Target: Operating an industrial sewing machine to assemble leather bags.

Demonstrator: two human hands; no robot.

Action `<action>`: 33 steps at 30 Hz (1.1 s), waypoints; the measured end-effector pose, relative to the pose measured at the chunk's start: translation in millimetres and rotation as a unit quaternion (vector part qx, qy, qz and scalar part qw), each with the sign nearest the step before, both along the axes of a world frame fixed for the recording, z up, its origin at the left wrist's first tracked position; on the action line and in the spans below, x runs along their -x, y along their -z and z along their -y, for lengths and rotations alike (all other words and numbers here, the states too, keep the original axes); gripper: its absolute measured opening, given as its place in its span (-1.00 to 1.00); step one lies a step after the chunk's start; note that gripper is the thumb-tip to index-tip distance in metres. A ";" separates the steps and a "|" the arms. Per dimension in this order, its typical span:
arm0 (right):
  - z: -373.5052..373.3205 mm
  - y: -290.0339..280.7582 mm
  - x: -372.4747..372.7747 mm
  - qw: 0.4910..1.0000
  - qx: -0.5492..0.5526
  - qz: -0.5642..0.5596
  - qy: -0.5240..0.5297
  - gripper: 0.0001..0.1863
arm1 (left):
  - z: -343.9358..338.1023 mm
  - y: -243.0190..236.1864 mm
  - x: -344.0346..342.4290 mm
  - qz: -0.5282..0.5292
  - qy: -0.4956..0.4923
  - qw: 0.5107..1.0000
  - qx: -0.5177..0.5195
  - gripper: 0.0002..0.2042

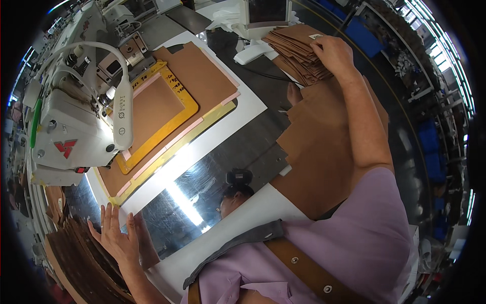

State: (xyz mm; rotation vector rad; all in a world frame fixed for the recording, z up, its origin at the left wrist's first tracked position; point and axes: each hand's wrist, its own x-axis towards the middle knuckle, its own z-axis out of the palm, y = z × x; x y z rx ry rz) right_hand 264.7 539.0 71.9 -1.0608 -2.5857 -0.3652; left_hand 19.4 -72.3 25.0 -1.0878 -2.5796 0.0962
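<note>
My left hand (117, 234) lies with spread fingers at the near corner of a white sheet (248, 107), holding nothing. On that sheet rests a flat brown panel (202, 71) edged with pale pink strips, and a yellow frame (188, 104) with handwriting sits over it beneath the sewing machine head (76, 137). At the far right, my right hand (335, 54) reaches over a fanned stack of brown fabric pieces (298, 55). Its fingers are pinched together at the top piece, next to a small white label (316, 36).
More brown panels (324, 147) with stepped edges lie under my right arm. Thick brown pieces (81, 258) are piled beside my left forearm. The shiny metal table (202, 202) reflects a lamp. A white-framed screen (267, 12) stands at the back. Blue bins (362, 38) are across the aisle.
</note>
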 end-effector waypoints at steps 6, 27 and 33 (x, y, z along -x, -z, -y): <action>56.5 -39.8 19.3 0.947 -0.119 -0.244 -0.170 -0.86 | -16.3 -18.3 -12.0 0.125 0.030 0.986 -0.104 -0.68; 242.3 54.1 200.5 0.682 0.475 -0.075 -0.551 -0.77 | -132.8 19.7 -9.1 0.646 0.037 0.583 -0.491 -0.67; 229.8 45.1 231.7 0.727 0.459 -0.036 -0.509 -0.79 | -84.5 28.3 80.0 0.400 -0.041 0.832 -0.382 -0.71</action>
